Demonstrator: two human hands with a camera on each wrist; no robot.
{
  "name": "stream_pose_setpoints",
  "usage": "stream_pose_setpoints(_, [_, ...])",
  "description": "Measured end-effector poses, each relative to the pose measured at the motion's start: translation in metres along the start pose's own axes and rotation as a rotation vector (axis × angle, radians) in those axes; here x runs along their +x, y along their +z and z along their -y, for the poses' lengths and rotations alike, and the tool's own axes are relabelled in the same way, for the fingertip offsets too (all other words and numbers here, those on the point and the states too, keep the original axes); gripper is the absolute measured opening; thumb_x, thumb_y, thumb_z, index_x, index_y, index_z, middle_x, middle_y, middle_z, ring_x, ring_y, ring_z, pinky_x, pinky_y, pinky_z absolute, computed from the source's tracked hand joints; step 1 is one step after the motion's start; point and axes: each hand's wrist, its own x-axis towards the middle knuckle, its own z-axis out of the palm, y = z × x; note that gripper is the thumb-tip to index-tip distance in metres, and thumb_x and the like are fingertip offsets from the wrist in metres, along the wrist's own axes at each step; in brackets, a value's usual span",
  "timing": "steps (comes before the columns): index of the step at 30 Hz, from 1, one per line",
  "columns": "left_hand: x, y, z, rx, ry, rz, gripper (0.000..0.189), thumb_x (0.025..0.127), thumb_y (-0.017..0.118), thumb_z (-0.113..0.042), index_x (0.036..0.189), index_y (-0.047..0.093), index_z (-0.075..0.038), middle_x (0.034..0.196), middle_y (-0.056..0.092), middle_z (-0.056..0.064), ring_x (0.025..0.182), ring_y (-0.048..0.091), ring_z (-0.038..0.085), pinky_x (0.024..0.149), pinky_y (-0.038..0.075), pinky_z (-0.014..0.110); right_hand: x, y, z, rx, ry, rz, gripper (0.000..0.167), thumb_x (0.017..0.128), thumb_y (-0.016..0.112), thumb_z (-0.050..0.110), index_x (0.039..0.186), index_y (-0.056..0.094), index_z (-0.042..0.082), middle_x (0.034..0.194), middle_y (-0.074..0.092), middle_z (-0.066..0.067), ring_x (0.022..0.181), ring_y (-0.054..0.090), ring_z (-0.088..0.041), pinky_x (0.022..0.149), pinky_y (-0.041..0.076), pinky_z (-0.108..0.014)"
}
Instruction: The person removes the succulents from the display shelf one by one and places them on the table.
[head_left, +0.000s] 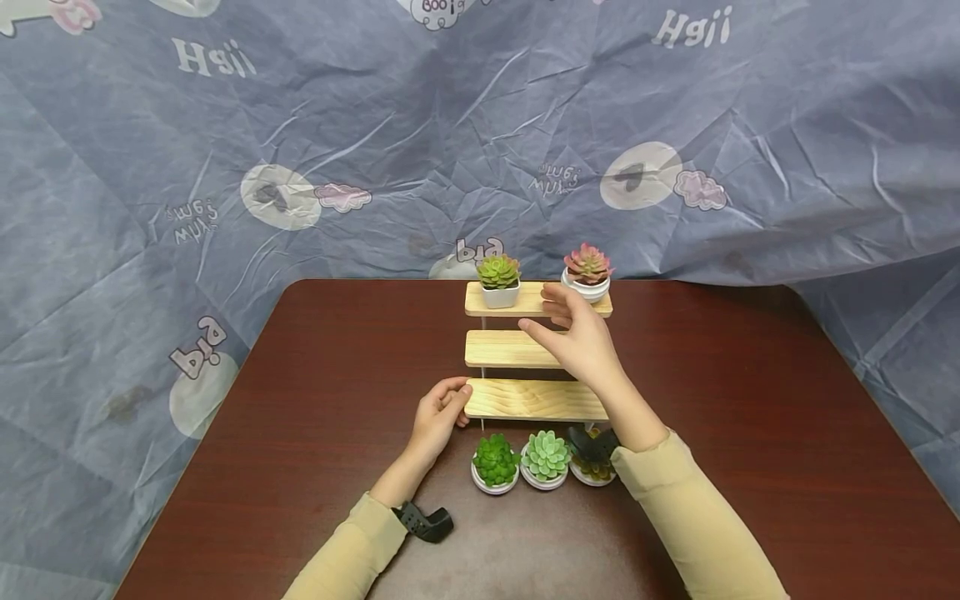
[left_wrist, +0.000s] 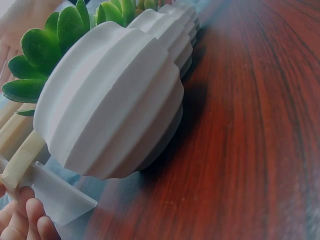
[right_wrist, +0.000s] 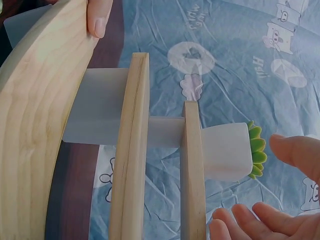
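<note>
A three-tier wooden shelf stand [head_left: 534, 400] with pale boards stands on the table. My left hand [head_left: 438, 417] grips the left end of its lowest board, thumb on top and fingers beneath. Over the right part of the stand, my right hand [head_left: 579, 340] is held with thumb and fingers apart and nothing between them. The top board carries a green succulent in a square white pot [head_left: 500, 283] at the left. At its right end is a pink succulent in a round white pot [head_left: 587, 273], close beyond my right fingers. The middle and lowest boards are partly hidden by my right arm.
Before the stand is a row of round white pots: a dark green succulent [head_left: 496, 461], a pale green succulent [head_left: 546, 457], and another plant [head_left: 592, 468] partly covered by the right wrist's black strap. Behind the brown table [head_left: 360, 333] hangs a blue-grey printed cloth [head_left: 420, 125].
</note>
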Motion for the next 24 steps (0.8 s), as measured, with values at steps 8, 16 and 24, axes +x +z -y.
stream_pose_setpoints(8, [0.0, -0.001, 0.0, -0.002, -0.004, 0.005, 0.027, 0.096, 0.054, -0.009, 0.117, 0.057, 0.008, 0.065, 0.055, 0.003, 0.056, 0.053, 0.013, 0.054, 0.047, 0.023, 0.005, 0.003, 0.002, -0.01, 0.035, 0.013, 0.067, 0.083, 0.072, 0.038, 0.138, 0.044, 0.01, 0.135, 0.049, -0.01, 0.119, 0.051, -0.026, 0.098, 0.042, -0.041])
stream_pose_setpoints(16, [0.0, -0.001, 0.0, -0.007, 0.004, 0.003, 0.027, 0.096, 0.054, -0.009, 0.116, 0.057, 0.01, 0.065, 0.055, 0.002, 0.056, 0.053, 0.012, 0.053, 0.047, 0.023, 0.007, 0.004, 0.002, -0.002, 0.042, 0.008, 0.067, 0.083, 0.072, 0.034, 0.137, 0.044, 0.008, 0.135, 0.049, -0.011, 0.121, 0.05, -0.025, 0.099, 0.041, -0.037])
stream_pose_setpoints(24, [0.0, -0.001, 0.0, 0.006, 0.003, 0.006, 0.028, 0.096, 0.054, -0.009, 0.117, 0.056, 0.008, 0.065, 0.055, 0.003, 0.057, 0.053, 0.016, 0.055, 0.048, 0.026, 0.014, 0.008, 0.001, 0.03, 0.039, 0.017, 0.068, 0.083, 0.073, 0.031, 0.138, 0.043, 0.005, 0.135, 0.048, -0.012, 0.119, 0.05, -0.026, 0.096, 0.043, -0.038])
